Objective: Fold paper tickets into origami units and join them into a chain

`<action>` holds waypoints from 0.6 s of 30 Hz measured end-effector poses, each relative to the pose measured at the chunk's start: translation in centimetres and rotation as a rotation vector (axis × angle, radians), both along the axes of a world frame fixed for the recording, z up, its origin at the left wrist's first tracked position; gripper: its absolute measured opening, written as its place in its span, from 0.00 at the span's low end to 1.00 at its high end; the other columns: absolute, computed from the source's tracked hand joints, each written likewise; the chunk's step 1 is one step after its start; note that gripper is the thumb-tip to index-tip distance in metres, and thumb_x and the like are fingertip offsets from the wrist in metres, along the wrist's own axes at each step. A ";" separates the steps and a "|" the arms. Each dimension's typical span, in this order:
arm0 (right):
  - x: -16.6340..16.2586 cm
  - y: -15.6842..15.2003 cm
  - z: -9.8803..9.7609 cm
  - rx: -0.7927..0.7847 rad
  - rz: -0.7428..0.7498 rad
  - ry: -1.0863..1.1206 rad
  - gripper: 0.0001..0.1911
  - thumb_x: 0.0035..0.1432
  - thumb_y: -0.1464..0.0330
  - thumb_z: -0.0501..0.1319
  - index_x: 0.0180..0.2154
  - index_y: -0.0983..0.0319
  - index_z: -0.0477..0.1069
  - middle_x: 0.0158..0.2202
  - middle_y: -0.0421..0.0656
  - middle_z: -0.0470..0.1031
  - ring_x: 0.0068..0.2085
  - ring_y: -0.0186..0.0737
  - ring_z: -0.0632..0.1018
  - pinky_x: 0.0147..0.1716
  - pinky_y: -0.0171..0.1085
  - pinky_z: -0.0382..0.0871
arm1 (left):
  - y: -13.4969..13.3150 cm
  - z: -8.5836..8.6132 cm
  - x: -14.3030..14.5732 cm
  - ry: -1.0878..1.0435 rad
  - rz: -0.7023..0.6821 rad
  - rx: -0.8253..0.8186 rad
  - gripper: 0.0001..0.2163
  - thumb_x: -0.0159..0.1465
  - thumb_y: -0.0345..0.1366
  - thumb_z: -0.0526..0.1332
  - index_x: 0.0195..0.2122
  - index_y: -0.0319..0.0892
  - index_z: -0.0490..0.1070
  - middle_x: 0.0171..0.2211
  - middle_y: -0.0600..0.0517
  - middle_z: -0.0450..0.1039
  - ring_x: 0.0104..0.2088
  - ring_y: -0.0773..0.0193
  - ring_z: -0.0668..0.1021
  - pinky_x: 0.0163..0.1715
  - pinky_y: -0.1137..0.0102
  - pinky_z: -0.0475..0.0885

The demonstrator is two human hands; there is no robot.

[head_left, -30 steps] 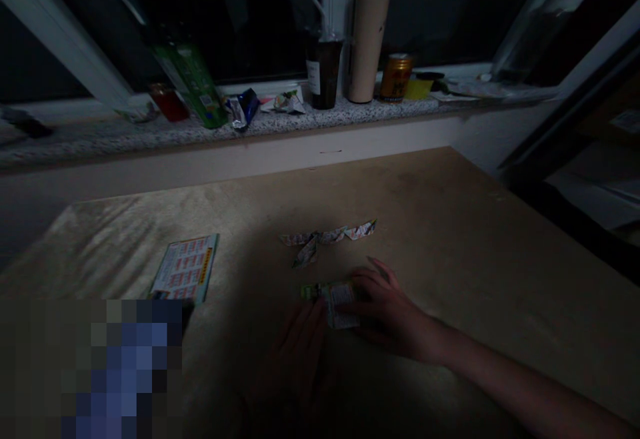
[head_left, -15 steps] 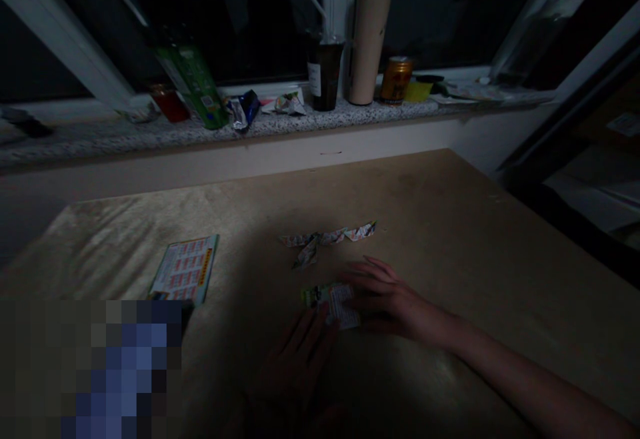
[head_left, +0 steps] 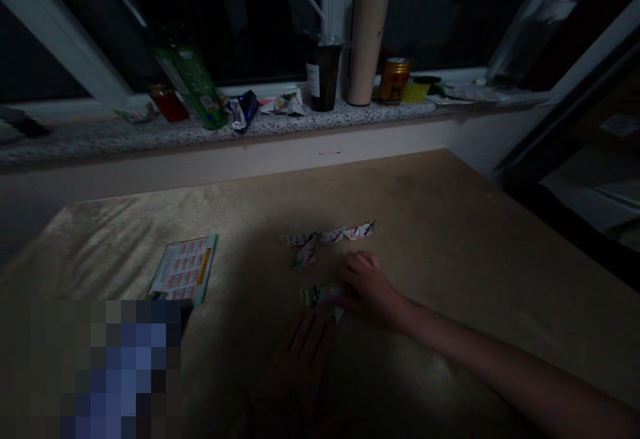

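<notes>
A small printed paper piece (head_left: 320,293), green at its left end, lies on the tan board (head_left: 450,225) in front of me. My right hand (head_left: 369,285) rests on the paper's right end with fingers curled, pinching it. In deep shadow, my left hand (head_left: 303,352) lies flat just below the paper, fingers stretched toward it. Several folded printed paper shapes (head_left: 325,239) sit in a row just beyond the hands.
A printed sheet (head_left: 186,269) lies at the left of the board. The stone sill (head_left: 100,135) behind holds a green packet (head_left: 193,85), a dark cup with straw (head_left: 323,72), a tall tube (head_left: 367,32), a gold can (head_left: 393,80) and wrappers.
My right hand's fingers have curled in from flat to a pinch on the paper's right end. My left hand has slid up closer under the paper.
</notes>
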State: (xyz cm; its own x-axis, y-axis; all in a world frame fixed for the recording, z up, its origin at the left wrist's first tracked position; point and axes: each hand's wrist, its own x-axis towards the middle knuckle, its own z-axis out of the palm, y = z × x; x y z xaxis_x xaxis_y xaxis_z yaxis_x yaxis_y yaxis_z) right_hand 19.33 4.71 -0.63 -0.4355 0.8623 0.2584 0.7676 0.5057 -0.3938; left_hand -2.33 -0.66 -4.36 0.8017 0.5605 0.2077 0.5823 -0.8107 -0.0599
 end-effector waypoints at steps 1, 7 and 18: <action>-0.2 0.1 0.0 0.008 0.001 -0.039 0.15 0.54 0.57 0.61 0.30 0.63 0.68 0.34 0.44 0.68 0.40 0.43 0.67 0.44 0.41 0.56 | 0.0 0.0 0.0 0.000 0.006 0.007 0.41 0.59 0.59 0.45 0.64 0.33 0.39 0.61 0.41 0.55 0.58 0.48 0.59 0.56 0.61 0.50; -0.9 0.7 -0.5 0.064 0.006 -0.175 0.13 0.55 0.59 0.60 0.31 0.63 0.69 0.36 0.46 0.69 0.42 0.46 0.67 0.44 0.44 0.55 | 0.0 0.2 0.2 -0.005 0.003 -0.025 0.43 0.58 0.59 0.46 0.64 0.30 0.34 0.61 0.39 0.54 0.59 0.47 0.58 0.55 0.60 0.52; -1.7 0.9 -0.6 0.095 0.019 -0.260 0.08 0.59 0.65 0.57 0.33 0.63 0.69 0.35 0.46 0.70 0.42 0.45 0.67 0.48 0.45 0.55 | 0.0 -0.9 0.0 0.000 0.015 -0.007 0.39 0.60 0.55 0.49 0.64 0.34 0.38 0.61 0.41 0.54 0.60 0.48 0.57 0.56 0.59 0.52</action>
